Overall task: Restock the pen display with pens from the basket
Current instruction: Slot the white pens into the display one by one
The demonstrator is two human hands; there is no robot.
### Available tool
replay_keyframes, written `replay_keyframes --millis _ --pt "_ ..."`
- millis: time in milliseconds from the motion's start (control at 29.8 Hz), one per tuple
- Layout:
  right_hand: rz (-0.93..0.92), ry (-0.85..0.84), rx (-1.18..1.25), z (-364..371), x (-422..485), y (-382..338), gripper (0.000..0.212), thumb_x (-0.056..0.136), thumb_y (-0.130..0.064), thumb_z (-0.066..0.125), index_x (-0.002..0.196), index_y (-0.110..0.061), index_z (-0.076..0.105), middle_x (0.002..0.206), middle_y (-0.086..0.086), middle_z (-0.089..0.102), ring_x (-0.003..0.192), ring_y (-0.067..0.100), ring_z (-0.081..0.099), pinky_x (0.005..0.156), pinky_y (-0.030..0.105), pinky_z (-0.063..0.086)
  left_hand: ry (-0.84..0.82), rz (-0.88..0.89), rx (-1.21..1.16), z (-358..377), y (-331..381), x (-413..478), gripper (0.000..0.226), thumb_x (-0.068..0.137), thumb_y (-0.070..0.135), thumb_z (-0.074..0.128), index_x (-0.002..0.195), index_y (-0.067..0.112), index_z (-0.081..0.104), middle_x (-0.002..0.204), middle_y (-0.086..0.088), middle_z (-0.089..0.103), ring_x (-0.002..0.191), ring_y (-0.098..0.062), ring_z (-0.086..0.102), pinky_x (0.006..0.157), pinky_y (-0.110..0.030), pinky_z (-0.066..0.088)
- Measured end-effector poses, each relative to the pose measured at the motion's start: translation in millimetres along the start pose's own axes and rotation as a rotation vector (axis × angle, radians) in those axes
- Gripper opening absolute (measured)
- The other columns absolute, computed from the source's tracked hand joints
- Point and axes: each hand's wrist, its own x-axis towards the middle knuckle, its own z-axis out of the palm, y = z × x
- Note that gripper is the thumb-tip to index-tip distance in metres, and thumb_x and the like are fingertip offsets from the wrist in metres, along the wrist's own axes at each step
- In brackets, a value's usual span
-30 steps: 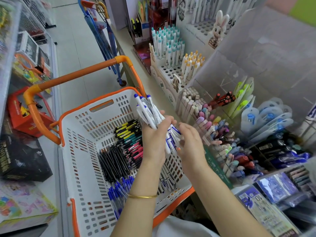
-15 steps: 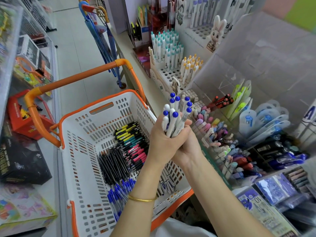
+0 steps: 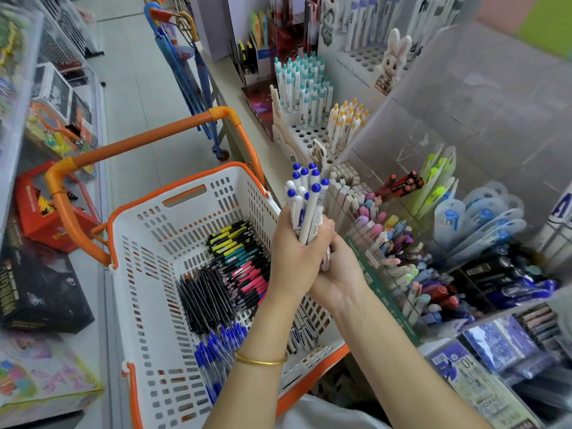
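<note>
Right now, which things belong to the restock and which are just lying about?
Job: white blue-capped pens, held upright; basket with more pens; pen display.
Lying about: umbrellas; rabbit figure; red box.

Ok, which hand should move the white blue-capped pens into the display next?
Probably the right hand: it holds the base of the white blue-capped pen bundle, beside the clear compartmented pen display. The left hand grips the bundle on the side of the white plastic basket.
</note>
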Motion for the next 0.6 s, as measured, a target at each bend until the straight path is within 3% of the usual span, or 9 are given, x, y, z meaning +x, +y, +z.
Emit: replay_keyframes --millis 67,134,168,235,336,403,437,504,604 --pt "0.028 0.061 -0.022 -0.5 -2.3 -1.5 0.037 0.100 -0.023 0.038 0.108 -0.002 0.067 0.094 0.014 0.072 0.079 0.023 0.072 0.065 0.033 0.060 0.031 -0.037 -0.011 0.0 0.8 1.1 0.037 0.087 0.010 0.068 0.122 0.014 0.056 0.099 0.012 0.063 0.093 0.004 0.063 0.078 -0.010 0.050" --pt "-0.046 0.186 -0.286 -0.9 -2.7 -3.2 0.034 0.099 -0.020 0.040 0.110 -0.001 0.066 0.087 0.010 0.072 0.073 0.018 0.070 0.064 0.032 0.056 0.040 -0.089 -0.035 -0.8 -0.3 2.6 0.030 0.087 0.010 0.067 0.112 0.024 0.056 0.096 0.010 0.063 0.091 -0.002 0.065 0.081 -0.019 0.054" --pt "-0.166 0.296 -0.513 -2.0 -1.5 -4.2 0.031 0.097 -0.016 0.042 0.109 0.002 0.064 0.082 0.009 0.068 0.069 0.015 0.066 0.063 0.030 0.051 0.029 -0.126 -0.046 -1.3 -1.6 3.6 0.029 0.087 0.008 0.066 0.105 0.028 0.055 0.094 0.008 0.063 0.087 -0.002 0.065 0.080 -0.022 0.054" --pt "-0.518 0.418 -0.887 -1.6 -0.3 -9.5 0.026 0.093 -0.010 0.045 0.113 -0.003 0.060 0.091 0.008 0.061 0.079 0.013 0.058 0.067 0.025 0.047 -0.011 -0.212 -0.063 -2.6 -4.7 4.5 0.026 0.085 0.006 0.065 0.098 0.026 0.055 0.085 0.004 0.063 0.074 -0.001 0.063 0.073 -0.022 0.054" --pt "-0.991 0.258 -1.161 16.6 -8.0 -19.8 0.018 0.090 -0.011 0.054 0.102 -0.022 0.062 0.100 -0.008 0.059 0.095 0.010 0.057 0.081 0.026 0.048 -0.092 -0.333 -0.104 -0.5 -8.7 3.6 0.021 0.083 0.003 0.062 0.101 0.013 0.058 0.071 -0.001 0.068 0.064 -0.009 0.065 0.065 -0.029 0.055" --pt "-1.151 0.117 -1.437 30.5 -10.8 -25.7 0.018 0.086 -0.015 0.060 0.102 -0.022 0.064 0.098 -0.014 0.055 0.098 0.010 0.054 0.085 0.027 0.045 -0.139 -0.366 -0.060 3.5 -9.2 2.5 0.013 0.087 0.006 0.058 0.095 0.017 0.055 0.062 0.009 0.068 0.057 -0.001 0.062 0.057 -0.018 0.052" --pt "-1.165 0.069 -1.624 36.9 -10.8 -27.8 0.024 0.084 -0.020 0.063 0.108 -0.021 0.063 0.102 -0.012 0.053 0.102 0.011 0.051 0.087 0.027 0.044 -0.152 -0.367 -0.047 5.6 -7.2 1.7 0.009 0.088 0.012 0.057 0.094 0.017 0.055 0.060 0.011 0.067 0.055 0.004 0.060 0.053 -0.013 0.050" --pt "-1.084 0.067 -1.998 42.8 -6.6 -33.2 0.039 0.082 -0.029 0.067 0.119 -0.021 0.057 0.114 -0.004 0.048 0.110 0.015 0.046 0.089 0.029 0.042 -0.191 -0.340 -0.035 9.7 -7.8 1.9 0.025 0.078 0.029 0.058 0.097 0.012 0.057 0.064 0.009 0.066 0.059 0.002 0.060 0.057 -0.019 0.050" --pt "-0.950 0.155 -2.328 45.2 -1.1 -41.9 0.032 0.081 -0.024 0.066 0.110 -0.017 0.054 0.110 0.002 0.045 0.105 0.022 0.043 0.083 0.035 0.044 -0.233 -0.453 -0.005 11.2 -11.4 -0.3 0.035 0.066 0.025 0.059 0.093 0.005 0.051 0.053 0.009 0.060 0.061 -0.008 0.054 0.066 -0.027 0.044"
